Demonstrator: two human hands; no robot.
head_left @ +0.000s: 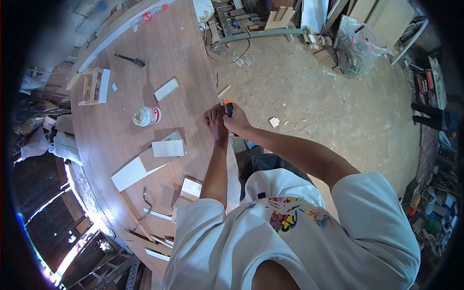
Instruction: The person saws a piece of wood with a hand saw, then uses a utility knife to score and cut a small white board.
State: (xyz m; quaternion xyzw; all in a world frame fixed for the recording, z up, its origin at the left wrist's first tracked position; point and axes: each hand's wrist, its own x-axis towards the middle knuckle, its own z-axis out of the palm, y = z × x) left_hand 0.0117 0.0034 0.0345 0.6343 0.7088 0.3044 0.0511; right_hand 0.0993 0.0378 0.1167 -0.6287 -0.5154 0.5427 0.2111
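At the right edge of the wooden table [193,72], my left hand [215,122] is closed with its fingers bent downward; whatever lies under them is hidden. Right beside it, my right hand [238,120] wraps round an orange-and-black tool [228,108], most of which the fingers cover. A small white block [167,90] lies on the table to the left of my hands. Further left stands an open jar [147,116] with a red-and-white label. White-faced boards [168,148] rest on the table below the jar.
A dark tool [130,60], a small wooden frame [95,87] and a plastic bottle [147,16] are toward the table's far left. A metal bar [145,203] and strips lie lower down. Wood scraps [274,122] dot the floor. Another person's legs [429,117] show at far right.
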